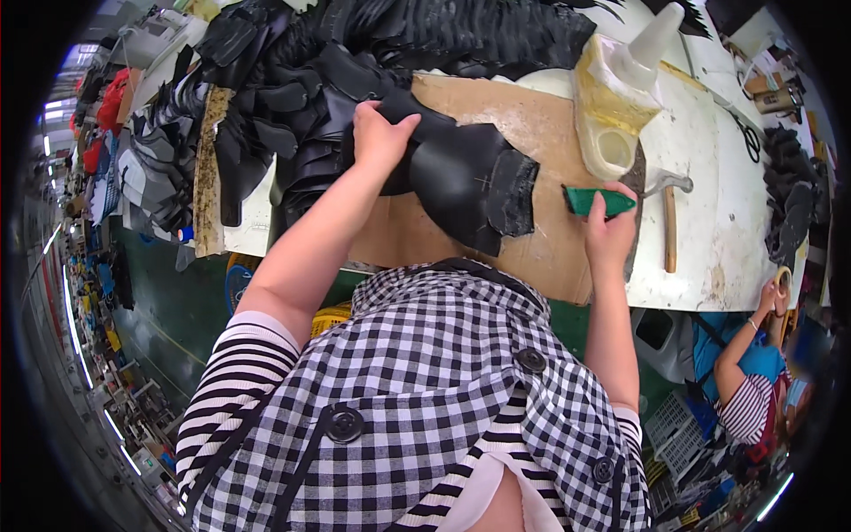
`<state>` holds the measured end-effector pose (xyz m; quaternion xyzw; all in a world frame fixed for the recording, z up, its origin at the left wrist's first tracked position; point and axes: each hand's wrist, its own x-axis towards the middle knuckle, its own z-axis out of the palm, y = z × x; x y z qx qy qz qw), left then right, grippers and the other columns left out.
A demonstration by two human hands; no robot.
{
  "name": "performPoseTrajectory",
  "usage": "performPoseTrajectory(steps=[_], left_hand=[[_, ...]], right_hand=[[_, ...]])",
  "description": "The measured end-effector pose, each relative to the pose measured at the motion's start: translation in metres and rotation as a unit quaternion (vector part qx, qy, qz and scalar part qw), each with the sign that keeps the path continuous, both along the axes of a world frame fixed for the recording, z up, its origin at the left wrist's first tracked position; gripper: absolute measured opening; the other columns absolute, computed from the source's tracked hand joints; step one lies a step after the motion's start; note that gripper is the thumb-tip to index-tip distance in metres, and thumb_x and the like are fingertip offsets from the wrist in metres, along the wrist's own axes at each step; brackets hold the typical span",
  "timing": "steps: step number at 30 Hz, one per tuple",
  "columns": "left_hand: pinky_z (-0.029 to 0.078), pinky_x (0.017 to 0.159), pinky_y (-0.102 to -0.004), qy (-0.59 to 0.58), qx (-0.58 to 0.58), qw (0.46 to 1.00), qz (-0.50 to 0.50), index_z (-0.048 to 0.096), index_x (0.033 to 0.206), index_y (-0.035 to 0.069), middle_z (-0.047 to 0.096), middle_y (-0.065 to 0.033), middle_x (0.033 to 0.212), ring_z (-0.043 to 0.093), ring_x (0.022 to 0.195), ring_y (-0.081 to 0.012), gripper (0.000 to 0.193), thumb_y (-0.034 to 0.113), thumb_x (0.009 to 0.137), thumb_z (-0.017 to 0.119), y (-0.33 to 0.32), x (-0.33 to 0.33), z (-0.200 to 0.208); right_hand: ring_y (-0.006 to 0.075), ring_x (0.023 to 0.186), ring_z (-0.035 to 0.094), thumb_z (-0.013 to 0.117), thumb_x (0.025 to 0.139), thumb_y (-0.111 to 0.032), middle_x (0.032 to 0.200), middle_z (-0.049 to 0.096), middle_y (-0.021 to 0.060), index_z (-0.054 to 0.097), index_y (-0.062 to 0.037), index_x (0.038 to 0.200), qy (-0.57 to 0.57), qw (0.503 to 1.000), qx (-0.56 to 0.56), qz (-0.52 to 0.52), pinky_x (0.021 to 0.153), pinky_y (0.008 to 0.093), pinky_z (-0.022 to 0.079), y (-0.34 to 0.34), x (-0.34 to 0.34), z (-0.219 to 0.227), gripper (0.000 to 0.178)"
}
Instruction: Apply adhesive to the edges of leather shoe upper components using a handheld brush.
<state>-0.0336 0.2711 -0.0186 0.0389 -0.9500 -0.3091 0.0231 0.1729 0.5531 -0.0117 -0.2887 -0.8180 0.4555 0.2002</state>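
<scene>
My left hand [381,137] is at the right side of a heap of black leather-like pieces [297,106]. Its thumb and fingers are closed on a curved black piece [424,113], with some fingertips hidden. Just right of it, a larger smooth black piece [452,168] lies on a brown cardboard sheet [541,151]; a rough, layered strip [512,193] runs along its right side. My right hand [610,232] grips a flat green spreader-like tool [585,201] over the cardboard's right edge, apart from the black pieces.
A yellowed plastic glue bottle [612,106] with a white nozzle stands behind my right hand. Right of it lies a hammer [670,222], with black scissors [746,137] farther back. More black pieces [496,35] line the far side. Another person [749,381] sits at right, holding a tape roll [783,284].
</scene>
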Motion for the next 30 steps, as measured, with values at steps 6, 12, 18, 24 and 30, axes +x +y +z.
performPoseTrajectory(steps=[6, 12, 18, 24, 30], left_hand=[[0.050, 0.066, -0.0295, -0.050, 0.314, 0.948, -0.014, 0.058, 0.099, -0.002, 0.065, -0.0104, 0.087, 0.062, 0.076, -0.0169, 0.031, 0.010, 0.073, 0.070, -0.011, -0.021, 0.022], [0.050, 0.070, -0.0261, -0.075, 0.222, 0.953, -0.194, 0.056, 0.105, -0.002, 0.064, -0.0096, 0.093, 0.062, 0.081, -0.0138, 0.030, 0.006, 0.077, 0.062, -0.013, 0.001, 0.123], [0.055, 0.058, -0.0323, -0.298, 0.171, 0.896, -0.282, 0.046, 0.117, -0.008, 0.063, -0.0183, 0.094, 0.066, 0.072, -0.0242, 0.047, 0.011, 0.077, 0.063, 0.058, 0.059, 0.057], [0.049, 0.080, -0.0332, -0.038, 0.039, 0.946, -0.321, 0.051, 0.114, -0.004, 0.064, -0.0167, 0.099, 0.062, 0.090, -0.0236, 0.041, 0.013, 0.078, 0.061, -0.012, 0.011, 0.121], [0.049, 0.076, -0.0291, -0.092, 0.107, 0.936, -0.324, 0.048, 0.117, -0.004, 0.061, -0.0111, 0.093, 0.060, 0.086, -0.0170, 0.036, 0.005, 0.082, 0.054, -0.023, 0.021, 0.186]], right_hand=[[0.0262, 0.080, 0.064, 0.059, 0.088, -0.012, 0.090, 0.064, 0.0143, 0.053, -0.0048, 0.108, 0.032, 0.999, 0.007, -0.024, 0.071, 0.0336, 0.049, -0.005, 0.005, -0.001, 0.022], [0.0252, 0.081, 0.064, 0.058, 0.089, -0.012, 0.091, 0.063, 0.0139, 0.054, -0.0049, 0.107, 0.048, 0.997, -0.037, -0.037, 0.072, 0.0325, 0.049, -0.006, 0.009, -0.009, 0.020], [0.0159, 0.087, 0.061, 0.058, 0.091, -0.010, 0.099, 0.057, 0.0093, 0.050, -0.0028, 0.110, 0.152, 0.974, -0.166, -0.017, 0.071, 0.0283, 0.055, -0.012, -0.033, 0.008, 0.022], [0.0168, 0.086, 0.061, 0.058, 0.091, -0.010, 0.101, 0.055, 0.0094, 0.048, -0.0027, 0.112, 0.229, 0.952, -0.184, -0.083, 0.069, 0.0296, 0.058, 0.017, 0.010, 0.015, 0.024], [0.0164, 0.086, 0.060, 0.057, 0.091, -0.009, 0.101, 0.054, 0.0105, 0.047, -0.0019, 0.112, 0.240, 0.937, -0.211, -0.141, 0.066, 0.0300, 0.059, 0.023, 0.025, 0.013, 0.024]])
